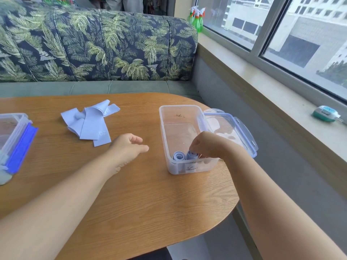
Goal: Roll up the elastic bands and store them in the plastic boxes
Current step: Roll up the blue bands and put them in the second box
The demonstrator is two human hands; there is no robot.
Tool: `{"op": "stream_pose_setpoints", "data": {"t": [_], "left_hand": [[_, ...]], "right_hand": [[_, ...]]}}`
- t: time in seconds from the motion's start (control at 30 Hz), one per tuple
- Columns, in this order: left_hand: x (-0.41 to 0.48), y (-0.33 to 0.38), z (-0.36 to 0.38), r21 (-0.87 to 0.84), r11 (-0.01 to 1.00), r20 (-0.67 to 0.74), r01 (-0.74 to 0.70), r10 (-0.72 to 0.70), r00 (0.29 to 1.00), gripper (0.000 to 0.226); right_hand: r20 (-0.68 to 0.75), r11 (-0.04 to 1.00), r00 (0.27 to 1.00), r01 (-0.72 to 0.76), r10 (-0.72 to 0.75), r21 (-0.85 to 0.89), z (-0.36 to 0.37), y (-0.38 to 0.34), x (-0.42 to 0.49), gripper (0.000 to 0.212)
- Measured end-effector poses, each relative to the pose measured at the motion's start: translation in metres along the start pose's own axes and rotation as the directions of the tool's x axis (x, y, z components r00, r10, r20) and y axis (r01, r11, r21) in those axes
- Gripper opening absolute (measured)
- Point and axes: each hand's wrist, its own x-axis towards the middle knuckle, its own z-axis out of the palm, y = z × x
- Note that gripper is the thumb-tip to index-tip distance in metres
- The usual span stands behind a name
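A clear plastic box (pixel 169 117) stands open on the wooden table (pixel 131 194), its lid (pixel 234 128) lying beside it on the right. Inside at the near end stand two rolled pale-blue elastic bands. One roll (pixel 178 155) stands free. My right hand (pixel 204 145) reaches into the box and pinches the second roll (pixel 192 155). My left hand (pixel 128 145) hovers over the table left of the box, fingers loosely curled, holding nothing. A heap of unrolled pale-blue bands (pixel 90 122) lies further left.
A second plastic box with a blue-edged lid (pixel 16 139) sits at the table's left edge. A leaf-patterned sofa (pixel 93 47) stands behind the table. Green spray bottles (pixel 197 19) and a small teal device (pixel 325 113) rest on the window sill at right.
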Motion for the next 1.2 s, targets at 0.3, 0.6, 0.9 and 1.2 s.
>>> {"op": "stream_pose_setpoints", "data": {"t": [0.3, 0.6, 0.9, 1.2], "left_hand": [[-0.007, -0.039, -0.023, 0.009, 0.998, -0.017, 0.056, -0.056, 0.998, 0.027], [-0.019, -0.057, -0.031, 0.065, 0.997, -0.034, 0.032, -0.030, 0.999, 0.026], [-0.030, -0.067, -0.035, 0.107, 0.994, -0.048, 0.031, -0.026, 0.999, 0.025], [-0.033, -0.065, -0.036, 0.124, 0.992, -0.050, 0.029, -0.023, 0.998, 0.027]], "right_hand": [[-0.011, 0.988, 0.999, -0.031, 0.030, -0.151, -0.003, -0.005, -0.005, 0.030], [-0.073, 0.995, 0.997, -0.033, 0.026, -0.095, 0.004, -0.006, -0.017, 0.018], [-0.131, 0.997, 0.990, -0.058, 0.053, -0.040, 0.009, -0.011, -0.017, 0.020], [-0.127, 0.997, 0.989, -0.075, 0.079, 0.033, 0.013, -0.013, -0.005, 0.026]]}}
